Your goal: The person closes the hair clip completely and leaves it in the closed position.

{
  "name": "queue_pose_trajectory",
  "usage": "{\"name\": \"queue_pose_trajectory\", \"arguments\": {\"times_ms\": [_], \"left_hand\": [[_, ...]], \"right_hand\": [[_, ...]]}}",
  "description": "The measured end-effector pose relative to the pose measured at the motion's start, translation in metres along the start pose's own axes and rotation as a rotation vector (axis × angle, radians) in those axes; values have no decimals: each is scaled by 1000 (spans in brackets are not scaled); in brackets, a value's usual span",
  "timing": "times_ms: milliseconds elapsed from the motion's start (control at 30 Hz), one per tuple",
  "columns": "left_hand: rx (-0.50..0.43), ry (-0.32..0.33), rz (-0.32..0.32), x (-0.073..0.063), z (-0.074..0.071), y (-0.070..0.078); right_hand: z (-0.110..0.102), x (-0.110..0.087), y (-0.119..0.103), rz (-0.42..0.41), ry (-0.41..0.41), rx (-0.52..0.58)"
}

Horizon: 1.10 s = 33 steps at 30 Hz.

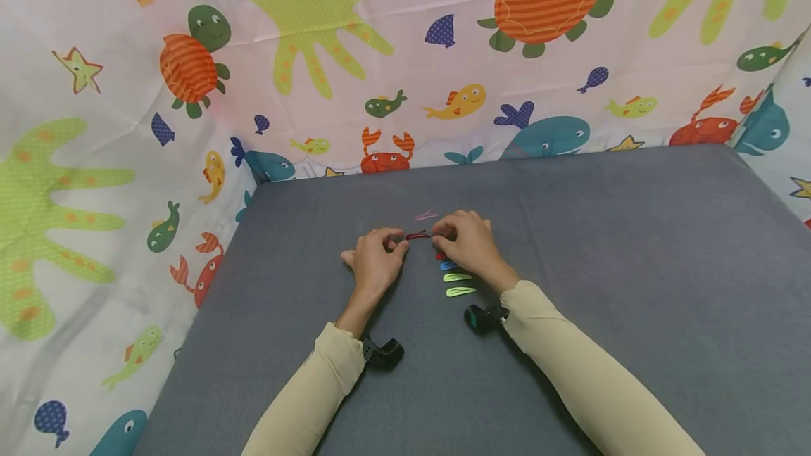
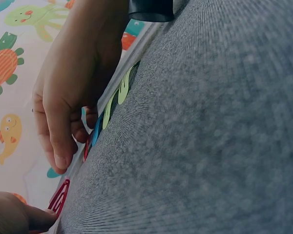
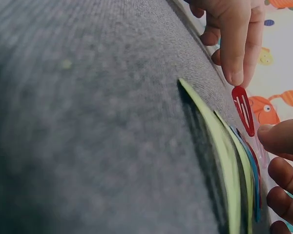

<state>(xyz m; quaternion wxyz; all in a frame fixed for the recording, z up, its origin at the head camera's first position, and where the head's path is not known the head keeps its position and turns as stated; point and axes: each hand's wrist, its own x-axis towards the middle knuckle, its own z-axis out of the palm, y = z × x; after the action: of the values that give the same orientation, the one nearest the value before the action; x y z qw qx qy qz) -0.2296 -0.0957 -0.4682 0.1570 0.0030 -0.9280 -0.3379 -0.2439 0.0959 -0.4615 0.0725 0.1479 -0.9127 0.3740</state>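
A dark red snap hair clip [image 1: 417,236] is pinched at one end by my left hand [image 1: 375,264], between thumb and fingertip. My right hand [image 1: 472,245] hovers at the clip's other end; in the right wrist view its thumb [image 3: 278,136] lies close beside the tip, with a small gap. Beyond the hands a pink hair clip [image 1: 426,215] lies on the grey cloth. Below the right hand, a column of clips runs toward me: a red clip [image 1: 441,257] partly covered by the fingers, a blue clip [image 1: 448,266], and two light green clips [image 1: 457,277].
Grey cloth [image 1: 602,266] covers the tabletop. White fabric with printed sea animals [image 1: 412,62] hangs along the back and sides. A black wrist camera [image 1: 383,354] is strapped to the left wrist, and another camera [image 1: 483,318] to the right.
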Motion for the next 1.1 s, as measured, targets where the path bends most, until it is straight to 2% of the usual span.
{"name": "queue_pose_trajectory", "arguments": {"times_ms": [633, 1100], "left_hand": [[26, -12, -2, 0, 2, 0], [36, -17, -8, 4, 4, -1]], "right_hand": [[5, 10, -9, 61, -35, -97], [5, 11, -13, 87, -52, -105]]}}
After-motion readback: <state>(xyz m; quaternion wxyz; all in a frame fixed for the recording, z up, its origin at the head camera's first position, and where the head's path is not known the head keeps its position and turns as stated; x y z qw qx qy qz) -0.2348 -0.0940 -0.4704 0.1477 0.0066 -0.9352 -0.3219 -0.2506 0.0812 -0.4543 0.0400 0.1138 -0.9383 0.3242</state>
